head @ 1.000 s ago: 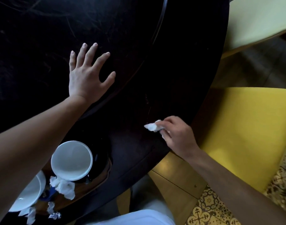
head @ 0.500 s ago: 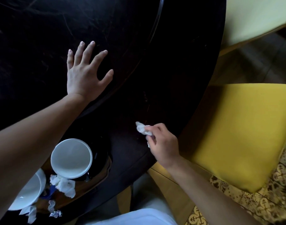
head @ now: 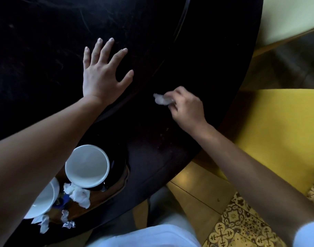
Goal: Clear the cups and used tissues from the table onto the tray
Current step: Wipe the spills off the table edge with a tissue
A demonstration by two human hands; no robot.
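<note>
My right hand (head: 186, 106) is shut on a crumpled white tissue (head: 161, 99) and presses it against the dark round table (head: 45, 41). My left hand (head: 102, 75) lies flat on the table with its fingers spread, holding nothing. At the lower left a brown wooden tray (head: 97, 197) carries a white cup (head: 87, 165) with a dark outside, a second white dish (head: 43, 200) partly hidden under my left forearm, a wad of white tissue (head: 77, 193) and small scraps of tissue and foil (head: 67, 220).
A yellow chair seat (head: 277, 131) stands close to the table's right edge, a pale yellow seat (head: 286, 16) at the top right. Patterned floor tiles (head: 232, 220) show at the bottom right. A curved groove (head: 181, 20) runs across the tabletop.
My right hand has slid the tissue up and to the left across the table, away from the near edge. My left hand has stayed flat in place.
</note>
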